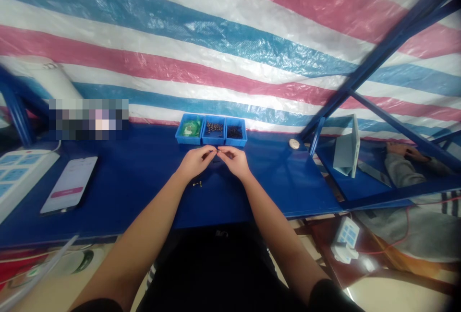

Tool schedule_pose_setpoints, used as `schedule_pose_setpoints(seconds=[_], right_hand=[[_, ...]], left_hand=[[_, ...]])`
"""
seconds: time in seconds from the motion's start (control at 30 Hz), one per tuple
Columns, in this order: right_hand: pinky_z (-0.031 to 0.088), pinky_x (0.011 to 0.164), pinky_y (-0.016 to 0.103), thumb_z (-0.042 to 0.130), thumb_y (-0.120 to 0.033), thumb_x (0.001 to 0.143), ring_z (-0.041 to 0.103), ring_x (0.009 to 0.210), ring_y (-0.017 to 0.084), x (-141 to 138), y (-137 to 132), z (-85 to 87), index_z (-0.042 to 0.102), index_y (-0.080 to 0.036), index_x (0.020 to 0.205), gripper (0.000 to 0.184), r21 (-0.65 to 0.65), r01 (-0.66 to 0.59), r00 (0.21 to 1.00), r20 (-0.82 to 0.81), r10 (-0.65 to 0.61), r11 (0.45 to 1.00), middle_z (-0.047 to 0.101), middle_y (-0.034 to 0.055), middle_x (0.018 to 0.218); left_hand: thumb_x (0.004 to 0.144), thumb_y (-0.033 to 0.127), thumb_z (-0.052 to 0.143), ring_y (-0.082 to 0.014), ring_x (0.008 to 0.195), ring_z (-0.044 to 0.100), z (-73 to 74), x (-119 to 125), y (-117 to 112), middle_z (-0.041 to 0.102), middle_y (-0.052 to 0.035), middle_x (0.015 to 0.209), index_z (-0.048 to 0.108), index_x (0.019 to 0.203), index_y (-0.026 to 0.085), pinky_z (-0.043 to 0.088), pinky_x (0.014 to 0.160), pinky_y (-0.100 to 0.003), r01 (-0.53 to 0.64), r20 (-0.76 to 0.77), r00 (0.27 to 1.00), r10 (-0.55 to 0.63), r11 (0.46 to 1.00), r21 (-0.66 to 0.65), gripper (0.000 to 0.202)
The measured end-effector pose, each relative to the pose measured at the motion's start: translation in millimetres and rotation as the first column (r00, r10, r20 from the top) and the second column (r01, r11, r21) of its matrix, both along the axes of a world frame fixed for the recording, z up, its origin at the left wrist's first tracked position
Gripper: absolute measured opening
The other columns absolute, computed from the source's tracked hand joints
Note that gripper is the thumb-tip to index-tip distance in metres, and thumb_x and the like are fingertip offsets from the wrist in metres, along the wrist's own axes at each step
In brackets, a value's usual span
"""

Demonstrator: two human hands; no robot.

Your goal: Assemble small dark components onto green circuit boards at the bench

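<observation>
My left hand (pixel 196 161) and my right hand (pixel 234 161) meet above a blue workbench (pixel 288 182), their fingertips pinching a tiny metal fastener (pixel 218 151) from both sides. Its exact kind is too small to tell. Just behind my hands stands a blue three-compartment plastic bin (pixel 211 129). A green bag lies in its left compartment, small dark-and-brass parts fill the middle, and dark parts sit in the right. A small metal part (pixel 196 184) lies on the bench near my left wrist.
A smartphone (pixel 69 185) and a white power strip (pixel 21 173) lie at the bench's left. Blue steel framing (pixel 382 57) crosses the right side, beside a pale stand (pixel 347 146). A co-worker's hand (pixel 401 150) rests farther right. A striped tarpaulin (pixel 201 48) hangs behind.
</observation>
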State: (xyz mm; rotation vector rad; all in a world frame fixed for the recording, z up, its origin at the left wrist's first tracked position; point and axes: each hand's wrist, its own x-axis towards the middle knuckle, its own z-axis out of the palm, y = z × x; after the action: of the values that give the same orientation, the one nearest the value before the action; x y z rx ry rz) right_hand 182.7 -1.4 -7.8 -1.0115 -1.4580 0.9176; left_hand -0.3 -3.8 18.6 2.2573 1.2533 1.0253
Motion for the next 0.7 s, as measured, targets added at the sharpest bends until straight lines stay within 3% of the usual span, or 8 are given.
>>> schedule_pose_setpoints(seconds=[0.2,0.43,0.7], right_hand=[[0.058,0.083,0.034,0.073,-0.044,0.075,0.07,0.082,0.019,-1.0,-2.0,2.3,0.074,-0.02,0.103,0.037,-0.005,-0.012,1.0,0.008,0.012,1.0,0.075,0.0054,0.092],[0.058,0.083,0.035,0.072,-0.042,0.077,0.07,0.083,0.02,-0.1,-2.7,4.0,0.074,-0.02,0.103,0.035,0.007,-0.033,0.999,-0.002,0.033,0.999,0.075,0.0057,0.093],[0.057,0.086,0.037,0.072,-0.045,0.076,0.071,0.088,0.022,0.4,-1.7,3.7,0.075,-0.021,0.101,0.035,-0.011,-0.013,1.0,-0.013,0.013,1.0,0.075,0.0061,0.098]], left_hand=[[0.096,0.04,0.04,-0.0142,0.075,0.063,5.4,-1.3,-2.0,0.071,-0.0018,0.091,0.067,0.101,0.023,0.046,0.07,-0.022,0.033,-0.034,0.999,-0.032,0.999,0.038,0.032],[0.097,0.039,0.039,-0.0143,0.076,0.063,4.5,-1.8,-1.2,0.071,-0.0004,0.088,0.066,0.096,0.024,0.045,0.072,-0.023,0.03,-0.078,0.997,-0.027,0.999,0.038,0.031],[0.093,0.046,0.048,-0.0133,0.065,0.061,-2.2,-2.0,1.2,0.068,0.0008,0.077,0.064,0.111,0.024,0.046,0.065,-0.022,-0.03,-0.024,0.999,0.031,0.999,0.02,0.033]])
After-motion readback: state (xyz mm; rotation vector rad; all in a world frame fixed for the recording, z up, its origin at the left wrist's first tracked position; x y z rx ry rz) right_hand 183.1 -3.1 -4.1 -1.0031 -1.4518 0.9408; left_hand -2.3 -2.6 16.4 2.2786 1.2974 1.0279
